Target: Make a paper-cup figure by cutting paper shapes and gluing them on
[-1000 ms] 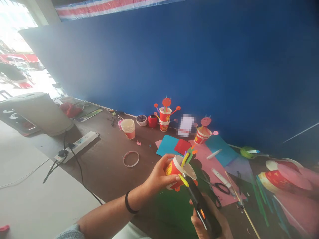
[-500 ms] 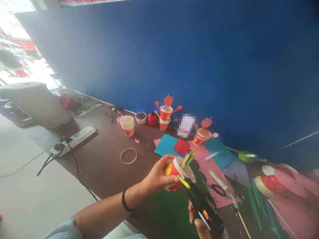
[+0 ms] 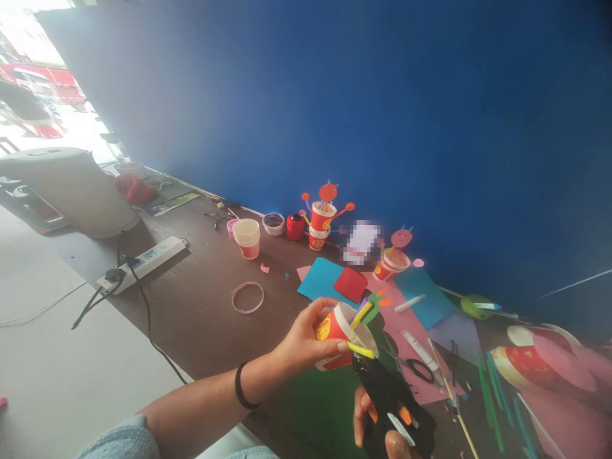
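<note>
My left hand (image 3: 302,339) is closed around a red and white paper cup (image 3: 333,326), tilted, with a second cup rim showing against it. A yellow strip (image 3: 361,350) sticks out by my thumb. From the cup rise another yellow strip (image 3: 362,315) and a green paper piece (image 3: 377,311) with orange tips. In my right hand (image 3: 364,408), at the lower edge, is a black glue gun (image 3: 389,386) with an orange trigger. Its nose is close under the strip by my thumb; whether they touch I cannot tell.
Behind stand decorated cups (image 3: 322,217), a cup stack (image 3: 247,237) and a red spool (image 3: 295,226). Scissors (image 3: 421,370), a marker (image 3: 419,349) and a wooden stick (image 3: 463,421) lie to the right on pink paper (image 3: 406,319). A power strip (image 3: 160,253) is at left.
The glue gun's nose has dropped slightly away from the cup's rim, and the right hand has turned. The yellow strip by the thumb now lies flatter. The left hand keeps its grip.
</note>
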Motion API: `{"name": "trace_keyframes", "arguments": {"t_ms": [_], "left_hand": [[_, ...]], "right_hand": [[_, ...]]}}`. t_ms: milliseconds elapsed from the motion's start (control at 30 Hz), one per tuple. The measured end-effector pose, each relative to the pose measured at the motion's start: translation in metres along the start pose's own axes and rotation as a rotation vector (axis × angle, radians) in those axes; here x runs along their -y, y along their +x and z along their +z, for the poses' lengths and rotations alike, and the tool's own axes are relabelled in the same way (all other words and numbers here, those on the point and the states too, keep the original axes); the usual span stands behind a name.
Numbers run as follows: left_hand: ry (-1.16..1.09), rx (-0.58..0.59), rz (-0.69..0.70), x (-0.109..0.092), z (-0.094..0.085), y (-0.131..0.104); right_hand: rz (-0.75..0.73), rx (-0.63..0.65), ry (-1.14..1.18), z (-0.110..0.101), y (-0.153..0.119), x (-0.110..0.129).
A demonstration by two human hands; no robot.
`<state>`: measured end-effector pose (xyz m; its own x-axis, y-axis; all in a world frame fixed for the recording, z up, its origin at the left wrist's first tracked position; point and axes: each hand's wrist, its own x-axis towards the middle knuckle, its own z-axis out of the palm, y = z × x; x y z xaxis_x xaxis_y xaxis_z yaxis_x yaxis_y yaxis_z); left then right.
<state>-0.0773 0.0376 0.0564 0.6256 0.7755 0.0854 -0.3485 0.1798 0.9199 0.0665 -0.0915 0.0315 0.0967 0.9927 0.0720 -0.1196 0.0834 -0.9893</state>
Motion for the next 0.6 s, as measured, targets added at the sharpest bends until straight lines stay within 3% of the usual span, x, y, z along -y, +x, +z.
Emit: {"name": "trace_keyframes", "arguments": {"t_ms": [100, 200, 267, 367, 500, 600], "left_hand": [[0.003, -0.004, -0.013, -0.002, 0.001, 0.0], [0.011, -0.006, -0.017, -0.002, 0.002, 0.001], [0.012, -0.013, -0.017, -0.001, 0.001, 0.002], [-0.002, -0.017, -0.007, 0.003, -0.001, 0.002], [-0.012, -0.001, 0.029, 0.001, -0.002, 0.002], [0.011, -0.009, 0.03, -0.004, 0.0, 0.001]], "right_hand": [[0.005, 0.068, 0.112, -0.007, 0.012, -0.005], [0.107, 0.292, 0.185, -0.019, 0.027, -0.01], [0.163, 0.346, 0.14, -0.024, 0.031, -0.011], [0.15, 0.227, 0.019, -0.023, 0.025, -0.011], [-0.026, -0.014, -0.094, -0.011, 0.007, -0.007], [-0.138, -0.118, -0.203, -0.001, -0.002, -0.003]]}}
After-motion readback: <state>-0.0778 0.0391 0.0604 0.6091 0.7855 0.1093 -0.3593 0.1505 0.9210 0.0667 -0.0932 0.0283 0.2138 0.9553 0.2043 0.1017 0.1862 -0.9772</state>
